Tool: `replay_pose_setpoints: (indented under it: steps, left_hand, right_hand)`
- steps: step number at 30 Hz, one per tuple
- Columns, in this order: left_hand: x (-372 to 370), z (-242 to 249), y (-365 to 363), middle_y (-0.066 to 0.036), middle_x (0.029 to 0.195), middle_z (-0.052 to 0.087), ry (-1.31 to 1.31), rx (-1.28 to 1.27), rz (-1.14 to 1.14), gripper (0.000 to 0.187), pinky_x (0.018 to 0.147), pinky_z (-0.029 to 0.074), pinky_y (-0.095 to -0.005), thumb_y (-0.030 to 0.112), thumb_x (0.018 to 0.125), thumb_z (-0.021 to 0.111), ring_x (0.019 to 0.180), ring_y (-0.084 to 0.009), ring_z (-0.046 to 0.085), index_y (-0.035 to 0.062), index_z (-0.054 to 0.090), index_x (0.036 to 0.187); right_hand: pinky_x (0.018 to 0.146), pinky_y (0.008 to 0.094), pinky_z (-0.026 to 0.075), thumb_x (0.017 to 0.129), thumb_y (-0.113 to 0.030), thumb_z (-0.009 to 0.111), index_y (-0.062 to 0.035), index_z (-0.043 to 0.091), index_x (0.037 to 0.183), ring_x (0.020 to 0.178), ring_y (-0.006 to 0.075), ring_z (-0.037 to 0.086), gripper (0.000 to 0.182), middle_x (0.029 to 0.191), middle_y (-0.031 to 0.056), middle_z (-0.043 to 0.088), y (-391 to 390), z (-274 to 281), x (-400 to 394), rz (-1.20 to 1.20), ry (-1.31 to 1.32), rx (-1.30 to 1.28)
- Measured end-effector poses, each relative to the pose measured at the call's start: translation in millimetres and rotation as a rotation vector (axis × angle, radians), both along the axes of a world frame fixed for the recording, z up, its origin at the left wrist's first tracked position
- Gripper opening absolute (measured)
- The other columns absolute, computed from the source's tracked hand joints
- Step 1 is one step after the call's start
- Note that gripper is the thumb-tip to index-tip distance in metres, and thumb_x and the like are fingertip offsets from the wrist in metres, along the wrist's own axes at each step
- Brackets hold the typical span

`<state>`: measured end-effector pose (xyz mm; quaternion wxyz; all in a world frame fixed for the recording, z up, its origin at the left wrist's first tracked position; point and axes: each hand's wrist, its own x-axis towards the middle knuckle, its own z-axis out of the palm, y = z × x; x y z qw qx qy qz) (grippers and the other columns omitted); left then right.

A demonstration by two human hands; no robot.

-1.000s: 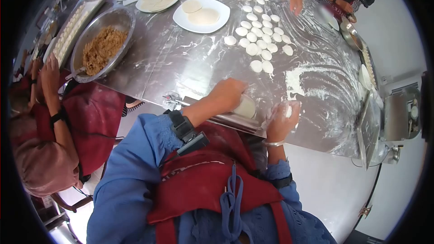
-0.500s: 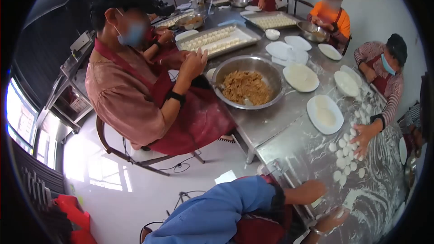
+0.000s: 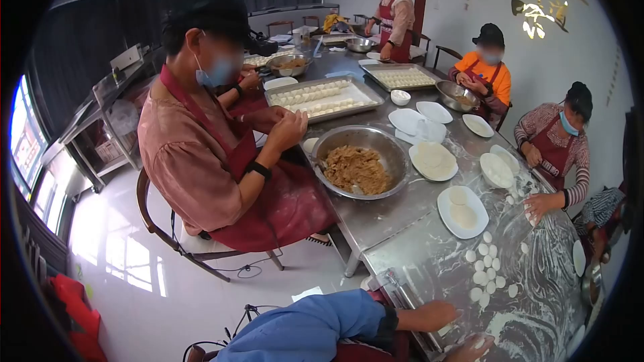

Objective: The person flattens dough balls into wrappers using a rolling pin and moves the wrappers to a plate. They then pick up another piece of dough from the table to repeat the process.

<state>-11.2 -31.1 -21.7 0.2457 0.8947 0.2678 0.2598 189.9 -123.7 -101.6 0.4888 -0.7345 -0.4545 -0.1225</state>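
At the bottom, my left hand [image 3: 436,315], at the end of a blue sleeve [image 3: 315,325], sits low over the near edge of the steel table [image 3: 409,234]. Its fingers look curled, and what lies under them is hidden. My right hand [image 3: 473,348], dusted with flour, is beside it at the bottom edge of the view; its grip cannot be made out. Beyond them lies a cluster of small white dough pieces [image 3: 484,265]. A white plate [image 3: 477,226] farther off carries round dough wrappers [image 3: 461,213].
A large metal bowl [image 3: 402,171] of brown filling stands ahead. To its left a person [image 3: 194,154] in a red apron pinches something. Trays [image 3: 376,97] of dumplings lie farther back. At right a person's hand [image 3: 545,205] touches the floured table. Several co-workers stand or sit around.
My view has tilted up and shifted, so my hands appear lower and farther left. The person at right has drawn their hand back from the dough pieces, toward their own side.
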Motion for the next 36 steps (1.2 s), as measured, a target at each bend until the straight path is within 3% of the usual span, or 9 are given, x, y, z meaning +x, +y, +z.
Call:
replay_pose_setpoints:
  steps: [2, 8, 17, 24, 26, 28, 31, 32, 36]
  left_hand:
    - [-0.3, -0.4, 0.1, -0.016, 0.076, 0.054, 0.030, -0.011, -0.013, 0.020, 0.063, 0.046, -0.0414, 0.008, 0.078, 0.046, 0.075, -0.0331, 0.056, -0.0003, 0.049, 0.095]
    - [-1.5, -3.6, -4.0, -0.017, 0.076, 0.054, -0.032, 0.012, -0.001, 0.021, 0.062, 0.046, -0.0415, 0.007, 0.078, 0.045, 0.073, -0.0339, 0.056, -0.0009, 0.049, 0.098]
    - [0.3, -3.9, -4.2, -0.017, 0.076, 0.055, 0.008, -0.003, -0.028, 0.023, 0.063, 0.046, -0.0419, 0.008, 0.079, 0.044, 0.074, -0.0335, 0.056, -0.0007, 0.049, 0.100]
    - [0.2, -1.8, -3.9, -0.015, 0.079, 0.056, 0.083, -0.032, -0.050, 0.023, 0.065, 0.046, -0.0406, 0.011, 0.078, 0.046, 0.077, -0.0323, 0.057, 0.0021, 0.051, 0.098]
    - [-2.7, -5.2, -3.8, -0.014, 0.082, 0.057, 0.007, 0.024, -0.029, 0.023, 0.067, 0.047, -0.0405, 0.010, 0.078, 0.046, 0.078, -0.0322, 0.057, 0.0026, 0.052, 0.099]
    - [-3.0, -7.8, 1.1, -0.016, 0.085, 0.058, 0.045, -0.030, -0.058, 0.026, 0.069, 0.046, -0.0419, 0.010, 0.078, 0.047, 0.080, -0.0331, 0.057, 0.0016, 0.053, 0.102]
    - [4.2, -5.1, 22.1, -0.020, 0.077, 0.058, -0.028, -0.141, -0.007, 0.015, 0.066, 0.044, -0.0443, 0.012, 0.075, 0.054, 0.075, -0.0379, 0.056, -0.0001, 0.055, 0.084]
    - [11.7, -2.3, 31.3, -0.021, 0.072, 0.057, -0.111, -0.146, 0.019, 0.012, 0.064, 0.044, -0.0440, 0.013, 0.076, 0.054, 0.072, -0.0395, 0.055, 0.0013, 0.054, 0.080]
    - [46.0, 52.3, 44.9, -0.019, 0.074, 0.058, -0.230, -0.353, -0.054, 0.013, 0.062, 0.043, -0.0417, 0.015, 0.076, 0.058, 0.072, -0.0365, 0.057, 0.0022, 0.056, 0.080]
  right_hand:
    - [0.100, 0.0470, 0.028, 0.082, -0.018, 0.055, 0.0039, 0.041, 0.121, 0.117, 0.0403, 0.035, 0.047, 0.126, 0.0266, 0.037, -2.7, -10.9, 10.9, 0.014, -0.382, -0.130]
    - [0.100, 0.0491, 0.027, 0.084, -0.019, 0.052, 0.0010, 0.046, 0.118, 0.117, 0.0418, 0.035, 0.039, 0.127, 0.0278, 0.036, -3.5, -10.1, 7.5, -0.041, -0.395, -0.127]
    - [0.096, 0.0499, 0.031, 0.085, -0.022, 0.053, 0.0076, 0.045, 0.115, 0.111, 0.0438, 0.040, 0.043, 0.120, 0.0292, 0.042, -4.9, 51.2, -34.9, 0.018, 0.180, -0.020]
    - [0.094, 0.0510, 0.034, 0.086, -0.022, 0.050, 0.0019, 0.051, 0.106, 0.106, 0.0419, 0.044, 0.031, 0.114, 0.0275, 0.046, -6.0, 47.8, -35.3, -0.041, -0.280, -0.025]
    - [0.073, 0.0354, 0.046, 0.088, -0.037, 0.048, 0.0027, 0.045, 0.118, 0.087, 0.0254, 0.053, 0.050, 0.100, 0.0185, 0.054, -8.3, 76.6, -49.8, 0.036, 0.339, -0.135]
    - [0.092, 0.0444, 0.035, 0.088, -0.034, 0.050, 0.0025, 0.047, 0.117, 0.102, 0.0356, 0.049, 0.047, 0.108, 0.0210, 0.055, -5.6, 73.2, -63.5, -0.221, 0.124, -0.087]
    - [0.064, 0.0388, 0.038, 0.084, -0.020, 0.049, -0.0003, 0.050, 0.080, 0.067, 0.0256, 0.047, 0.020, 0.071, 0.0103, 0.049, -1.7, 96.0, -78.1, -0.053, 0.250, 0.058]
    - [0.060, 0.0355, 0.038, 0.082, -0.018, 0.051, -0.0014, 0.048, 0.078, 0.063, 0.0230, 0.046, 0.018, 0.067, 0.0093, 0.048, -1.6, 97.6, -74.6, -0.010, 0.027, 0.074]
    - [0.058, 0.0331, 0.039, 0.079, -0.013, 0.052, -0.0023, 0.044, 0.076, 0.058, 0.0201, 0.046, 0.013, 0.066, 0.0083, 0.046, 0.0, 111.2, -81.7, 0.081, 0.340, 0.111]
